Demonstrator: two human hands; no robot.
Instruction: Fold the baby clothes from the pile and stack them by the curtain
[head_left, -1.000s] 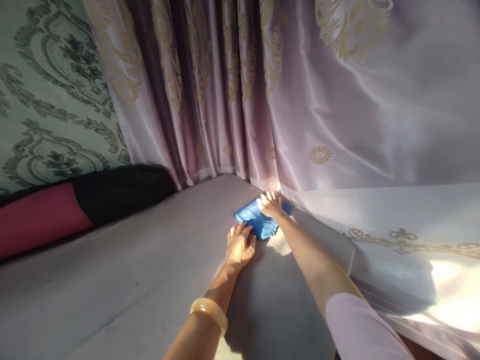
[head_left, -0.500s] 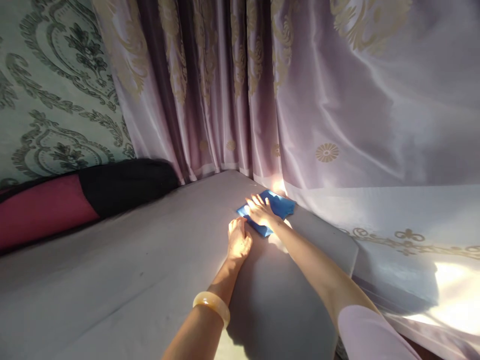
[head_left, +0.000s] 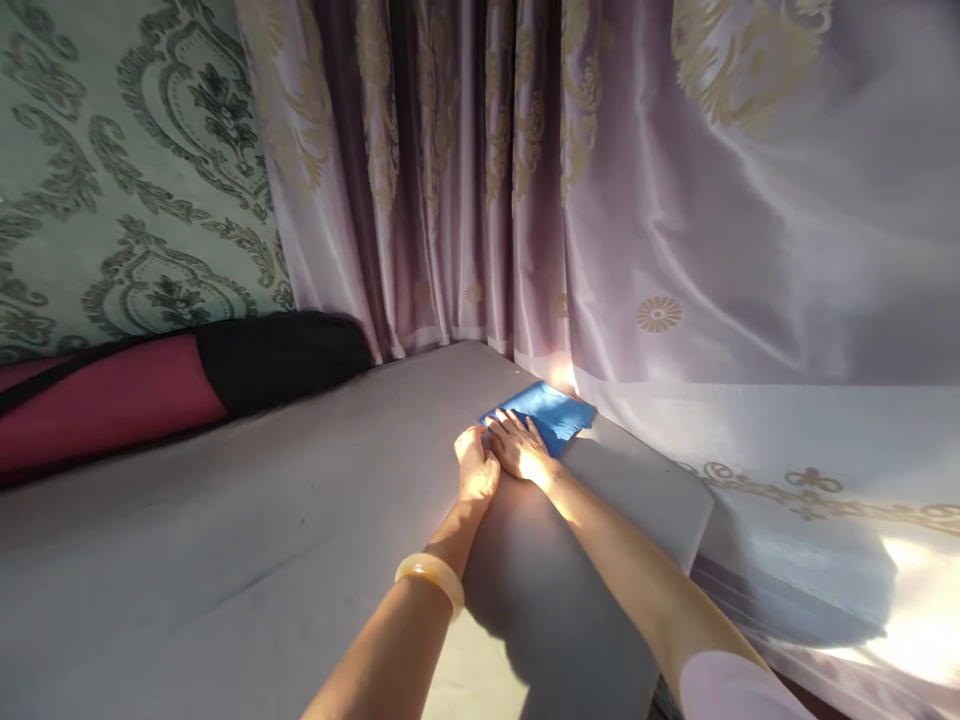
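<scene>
While 1 right hand lies flat, unclenched on 1 blue cloth, 1 left hand curls alongside, grip unclear

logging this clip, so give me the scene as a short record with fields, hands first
left hand: curled beside the cloth's near left corner; whether it pinches it, cannot tell
right hand: palm down, fingers extended over the cloth's near left part
cloth: blue, spread on the grey surface
left wrist: pale bangle
picture left: red and black bag-like bundle, patterned wall
behind: mauve curtain
</scene>
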